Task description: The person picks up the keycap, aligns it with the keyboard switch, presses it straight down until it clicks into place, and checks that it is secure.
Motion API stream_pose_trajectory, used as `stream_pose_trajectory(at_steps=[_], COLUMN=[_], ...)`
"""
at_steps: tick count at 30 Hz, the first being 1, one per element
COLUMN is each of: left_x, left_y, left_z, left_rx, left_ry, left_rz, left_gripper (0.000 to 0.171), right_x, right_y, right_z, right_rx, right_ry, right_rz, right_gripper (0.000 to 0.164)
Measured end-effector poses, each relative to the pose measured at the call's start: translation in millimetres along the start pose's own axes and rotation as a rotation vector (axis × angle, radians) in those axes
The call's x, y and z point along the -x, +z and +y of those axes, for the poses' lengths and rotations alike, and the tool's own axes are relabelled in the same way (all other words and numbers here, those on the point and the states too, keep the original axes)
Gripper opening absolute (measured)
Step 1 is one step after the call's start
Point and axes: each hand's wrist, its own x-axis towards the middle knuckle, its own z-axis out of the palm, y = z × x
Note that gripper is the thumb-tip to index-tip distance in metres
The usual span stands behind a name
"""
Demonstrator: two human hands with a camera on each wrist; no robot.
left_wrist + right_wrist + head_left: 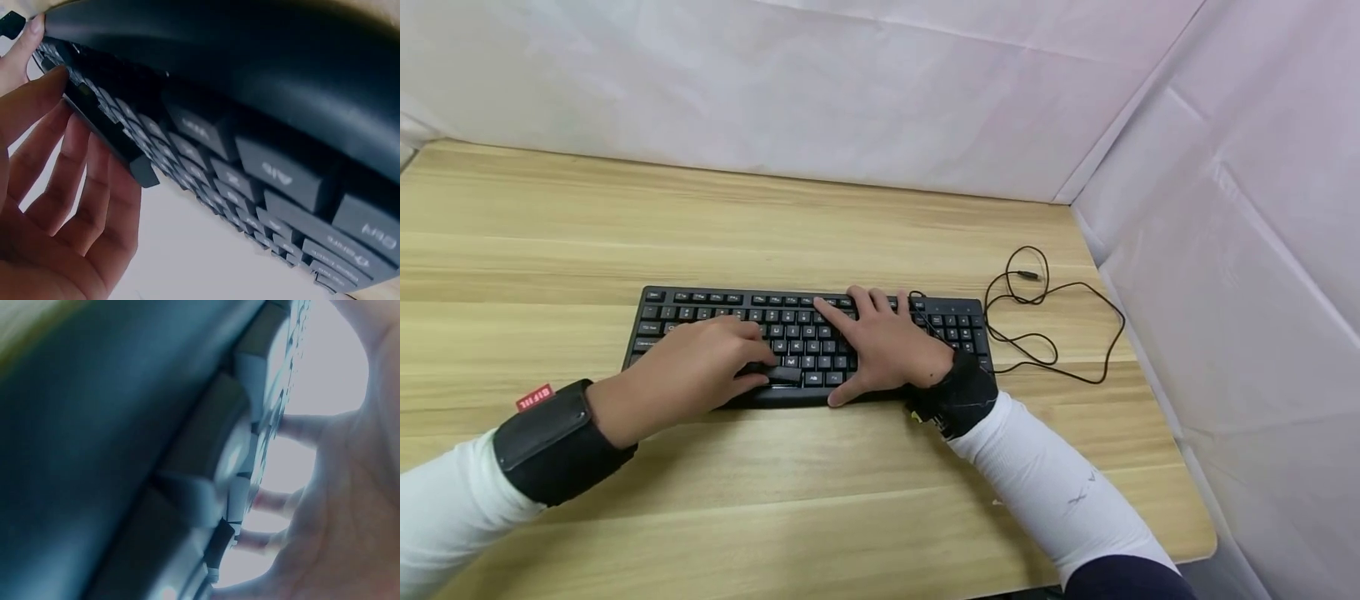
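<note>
A black keyboard (pixel 793 317) lies flat on the wooden table. My left hand (pixel 700 367) pinches a long black space bar keycap (pixel 785 374) between thumb and fingers, over the bottom row of keys. In the left wrist view the space bar (pixel 109 131) is tilted and stands off the keyboard, and a dark gap (pixel 122 72) shows in the bottom row. My right hand (pixel 887 346) rests on the right part of the keyboard with fingers spread, the thumb on the front edge. It hides several keys there.
The keyboard's thin black cable (pixel 1116 333) lies in loops to the right, with its plug (pixel 1028 275) among them. White cloth walls (pixel 865 92) stand behind and to the right of the wooden table (pixel 760 500).
</note>
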Motion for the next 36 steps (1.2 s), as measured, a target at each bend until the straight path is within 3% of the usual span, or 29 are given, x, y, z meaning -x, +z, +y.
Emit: stream_pose_trajectory(at_steps=[12, 23, 30, 36], left_x=[6.4, 6.5, 24.1, 29.0], left_y=[13.1, 16.0, 26.2, 34.8], left_z=[3.8, 13.2, 29.8, 39.4], left_rx=[-0.074, -0.152, -0.322, -0.317], left_ry=[0.032, 0.008, 0.009, -0.028], left_rz=[0.039, 0.088, 0.078, 0.078], left_gripper=[0.011, 0.010, 0.028, 0.048], right_x=[-1, 5, 0, -1], right_y=[3, 1, 3, 3], right_z=[-1, 1, -2, -2], right_rx=[0.019, 0.034, 0.007, 0.001], right_ry=[0.010, 0.021, -0.024, -0.012], right_rz=[0.002, 0.040, 0.034, 0.047], right_gripper=[0.125, 0.125, 0.125, 0.125])
